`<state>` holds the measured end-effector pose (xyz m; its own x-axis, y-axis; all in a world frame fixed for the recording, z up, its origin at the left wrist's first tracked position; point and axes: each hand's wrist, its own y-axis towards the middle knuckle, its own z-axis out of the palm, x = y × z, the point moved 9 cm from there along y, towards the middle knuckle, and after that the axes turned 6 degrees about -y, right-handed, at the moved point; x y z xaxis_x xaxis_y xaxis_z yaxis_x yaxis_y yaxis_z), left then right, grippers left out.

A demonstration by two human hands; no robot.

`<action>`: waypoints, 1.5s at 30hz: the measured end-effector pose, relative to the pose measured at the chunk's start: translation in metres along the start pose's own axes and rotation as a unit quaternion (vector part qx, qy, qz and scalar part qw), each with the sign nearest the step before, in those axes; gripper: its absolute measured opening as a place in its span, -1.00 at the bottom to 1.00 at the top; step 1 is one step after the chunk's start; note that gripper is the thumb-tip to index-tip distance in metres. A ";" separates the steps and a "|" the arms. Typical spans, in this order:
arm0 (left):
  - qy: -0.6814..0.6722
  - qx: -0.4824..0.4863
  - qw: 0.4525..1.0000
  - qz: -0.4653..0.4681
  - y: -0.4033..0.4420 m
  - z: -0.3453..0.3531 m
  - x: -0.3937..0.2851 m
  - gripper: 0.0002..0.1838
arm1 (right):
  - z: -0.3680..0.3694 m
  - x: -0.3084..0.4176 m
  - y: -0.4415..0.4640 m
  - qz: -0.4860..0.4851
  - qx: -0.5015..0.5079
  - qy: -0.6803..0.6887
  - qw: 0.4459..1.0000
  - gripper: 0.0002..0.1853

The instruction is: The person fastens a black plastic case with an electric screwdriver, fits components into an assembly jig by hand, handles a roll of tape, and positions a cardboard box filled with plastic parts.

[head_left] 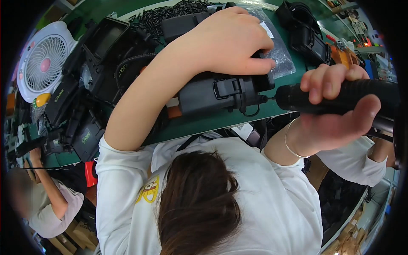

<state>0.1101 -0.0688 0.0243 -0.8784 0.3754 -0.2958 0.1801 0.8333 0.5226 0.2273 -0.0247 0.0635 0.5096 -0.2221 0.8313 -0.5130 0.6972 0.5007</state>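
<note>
My left hand (236,40) reaches over a black plastic device housing (204,95) with a side latch, its fingers and thumb closed around the right-hand end. The housing lies on the green bench top, close to the front edge. My right hand (335,91) is wrapped round a black electric screwdriver (291,98), held level and pointing left. Its thin bit reaches a small knob-like fitting on the housing's end, where a short black cord loops down. Whether the bit sits in a screw head is too small to tell.
A heap of black screws (163,19) lies at the back. Behind the housing is a clear plastic bag (276,46). More black devices (102,42) and a white fan (44,63) crowd the left; another black device (308,40) stands back right. A co-worker's arm (53,187) shows lower left.
</note>
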 end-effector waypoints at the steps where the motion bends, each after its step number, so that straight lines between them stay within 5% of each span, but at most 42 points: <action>1: 0.005 0.004 1.000 -0.007 0.000 0.000 0.001 -0.59 | -0.001 0.001 -0.003 0.002 -0.039 -0.030 0.999 -0.43; 5: -0.003 -0.006 1.000 0.002 0.000 0.001 0.001 -0.59 | 0.000 0.011 -0.007 -0.024 -0.102 -0.158 0.982 -0.39; 11: 0.024 -0.021 0.999 0.019 -0.002 -0.001 -0.005 -0.61 | -0.023 0.033 0.005 -0.060 0.047 0.053 0.996 -0.34; 18: -0.003 -0.014 0.999 0.046 -0.003 -0.003 -0.007 -0.64 | -0.065 -0.022 0.019 0.023 -0.111 -0.184 0.976 -0.61; 21: -0.027 0.027 0.998 0.041 -0.004 -0.002 -0.005 -0.74 | -0.063 -0.011 -0.008 -0.143 -0.206 -0.479 0.841 -0.51; 22: -0.037 0.049 0.997 0.036 -0.004 0.001 -0.005 -0.75 | -0.068 -0.014 -0.019 -0.127 -0.228 -0.536 0.803 -0.48; 24: -0.045 0.013 0.997 0.055 -0.004 -0.005 -0.008 -0.75 | -0.058 -0.056 -0.026 -0.003 -0.058 -0.487 0.872 -0.42; 25: -0.044 0.008 0.997 0.058 -0.004 -0.006 -0.008 -0.76 | -0.047 -0.084 -0.029 0.096 0.029 -0.333 0.938 -0.35; 27: -0.052 -0.010 0.996 0.068 -0.005 -0.013 -0.011 -0.76 | -0.015 -0.112 -0.041 0.203 0.124 -0.115 0.965 -0.23; 30: -0.006 -0.090 0.996 -0.012 -0.033 -0.079 -0.027 -0.74 | 0.017 -0.118 -0.041 0.224 0.184 0.027 0.957 -0.08; 33: -0.055 -0.139 0.968 -0.202 -0.113 -0.148 -0.050 -0.82 | 0.016 -0.118 -0.041 0.234 0.232 -0.045 0.943 -0.10; 35: 0.004 -0.158 0.888 -0.432 -0.187 -0.147 -0.045 -0.87 | 0.015 -0.119 -0.043 0.272 0.213 -0.066 0.936 -0.09; 37: 0.089 -0.058 0.770 -0.629 -0.255 -0.109 -0.037 -0.67 | 0.009 -0.119 -0.043 0.280 0.190 -0.050 0.940 -0.15; 40: -0.045 -0.151 0.752 -0.640 -0.288 -0.045 -0.035 -0.45 | 0.005 -0.121 -0.044 0.299 0.176 -0.026 0.937 -0.19; 45: -0.030 -0.295 0.749 -0.593 -0.302 -0.023 -0.026 -0.28 | -0.001 -0.119 -0.051 0.308 0.114 0.028 0.944 -0.19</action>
<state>0.0684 -0.3396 -0.1073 -0.2409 -0.4538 -0.8579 -0.9532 0.2768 0.1213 0.1931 -0.0334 -0.0613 0.0991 0.2190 0.9707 -0.8563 0.5156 -0.0289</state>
